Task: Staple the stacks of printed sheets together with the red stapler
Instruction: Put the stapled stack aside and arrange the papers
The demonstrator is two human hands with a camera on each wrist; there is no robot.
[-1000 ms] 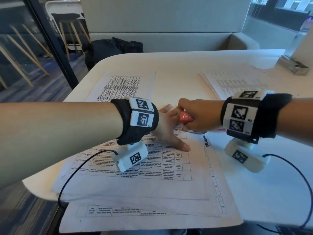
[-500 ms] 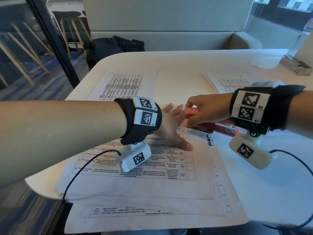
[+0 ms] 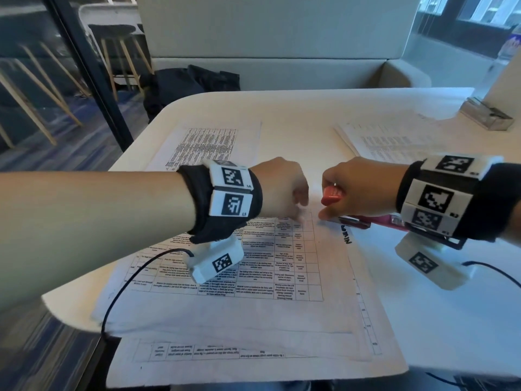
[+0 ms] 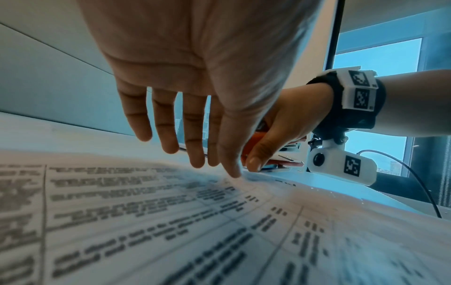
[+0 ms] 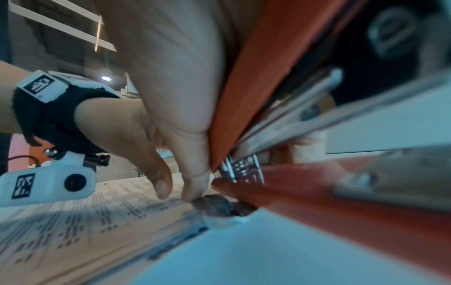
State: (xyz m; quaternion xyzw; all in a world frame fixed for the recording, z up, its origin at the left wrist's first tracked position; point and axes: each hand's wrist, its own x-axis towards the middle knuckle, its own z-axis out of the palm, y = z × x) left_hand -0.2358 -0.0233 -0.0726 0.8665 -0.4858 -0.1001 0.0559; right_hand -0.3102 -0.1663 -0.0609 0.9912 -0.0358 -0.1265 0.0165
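My right hand (image 3: 363,187) covers most of red stapler (image 3: 332,195); only its nose and rear show. Stapler mouth blurred in right wrist view. Table text on top sheet (image 3: 253,266) illegible.

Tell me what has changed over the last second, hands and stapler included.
The left hand has lifted off the printed sheets: a second ago it lay flat on them, now only a fingertip reaches them. The right hand has drawn the red stapler back off the stack's corner and raised its front. That hand still grips the stapler, and the other stacks lie as before.
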